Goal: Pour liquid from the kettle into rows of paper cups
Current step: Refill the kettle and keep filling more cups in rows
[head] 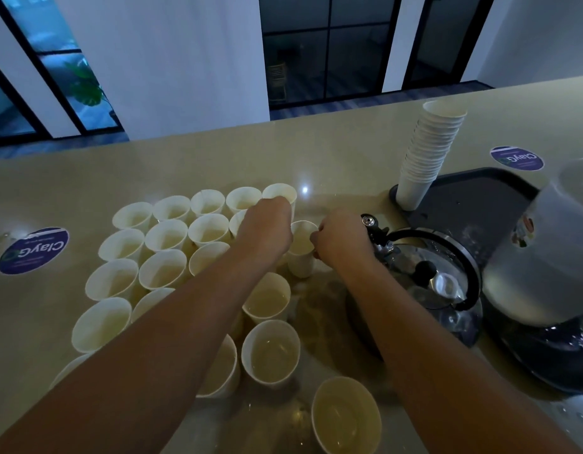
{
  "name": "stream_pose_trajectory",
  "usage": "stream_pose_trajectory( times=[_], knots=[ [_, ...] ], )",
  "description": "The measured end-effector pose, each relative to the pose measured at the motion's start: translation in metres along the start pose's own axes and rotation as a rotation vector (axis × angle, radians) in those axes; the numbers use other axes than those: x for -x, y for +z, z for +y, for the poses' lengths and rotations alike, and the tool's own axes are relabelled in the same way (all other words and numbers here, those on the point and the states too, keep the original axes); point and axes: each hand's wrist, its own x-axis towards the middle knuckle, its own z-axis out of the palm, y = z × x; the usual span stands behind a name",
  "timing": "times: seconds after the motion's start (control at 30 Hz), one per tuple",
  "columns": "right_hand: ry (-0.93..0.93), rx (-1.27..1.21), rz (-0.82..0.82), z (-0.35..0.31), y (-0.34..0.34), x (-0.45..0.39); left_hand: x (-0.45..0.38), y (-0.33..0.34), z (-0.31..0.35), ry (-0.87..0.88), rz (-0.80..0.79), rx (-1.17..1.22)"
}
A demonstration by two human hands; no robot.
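Rows of white paper cups (167, 235) stand on the beige counter (332, 152), many holding pale liquid. Between my hands stands one paper cup (301, 253) at the right end of a row. My right hand (342, 240) pinches its right rim with curled fingers. My left hand (267, 227) is bent over the cups just left of it, touching its left side; its fingers are hidden below the back of the hand. The steel kettle (431, 276) with a black handle sits on the counter just right of my right wrist, with neither hand on it.
A tall stack of empty paper cups (427, 152) leans on the black tray (473, 198) at the back right. A large white container (545, 257) stands on the tray beside the kettle. Round purple stickers (33, 250) lie on the counter. Filled cups (346, 414) stand near the front.
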Motion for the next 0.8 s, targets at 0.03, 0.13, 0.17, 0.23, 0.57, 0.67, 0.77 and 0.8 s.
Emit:
stream_pose_trajectory(
  times=[0.03, 0.13, 0.17, 0.23, 0.57, 0.67, 0.77, 0.8],
  knots=[
    [-0.005, 0.021, 0.002, -0.001, 0.0, -0.004, -0.002, 0.001, -0.001, 0.005, 0.003, -0.007],
    [-0.009, 0.075, -0.01, -0.003, 0.002, -0.014, -0.008, 0.002, -0.002, 0.015, 0.029, -0.038],
    [-0.005, 0.067, -0.013, -0.004, 0.003, -0.019, -0.01, 0.003, -0.003, 0.019, 0.039, -0.047],
    [-0.008, 0.054, -0.018, -0.005, 0.006, -0.027, -0.014, 0.003, -0.005, 0.021, 0.05, -0.069],
    [0.042, -0.107, -0.05, -0.015, 0.017, -0.049, -0.027, -0.005, -0.003, 0.025, 0.061, -0.135],
    [0.042, -0.108, -0.034, -0.016, 0.015, -0.048, -0.028, -0.004, -0.004, 0.021, 0.059, -0.17],
    [0.035, -0.026, -0.016, -0.017, 0.012, -0.046, -0.029, -0.002, -0.009, 0.019, 0.091, -0.215],
    [0.03, -0.032, -0.009, -0.017, 0.011, -0.046, -0.029, -0.002, -0.011, 0.016, 0.102, -0.226]
  ],
)
